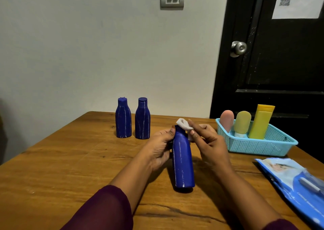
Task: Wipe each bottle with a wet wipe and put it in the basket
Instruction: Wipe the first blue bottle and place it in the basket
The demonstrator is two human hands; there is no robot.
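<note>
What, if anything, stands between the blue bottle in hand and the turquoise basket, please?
Only the right hand, pinching the wet wipe against the blue bottle, is on that side. Nothing else visible lies before the turquoise basket; three tubes stand in its far part.

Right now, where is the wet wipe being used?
In the head view the wet wipe is pinched in the right hand at the top of the blue bottle that the left hand holds, left of the basket.
</note>
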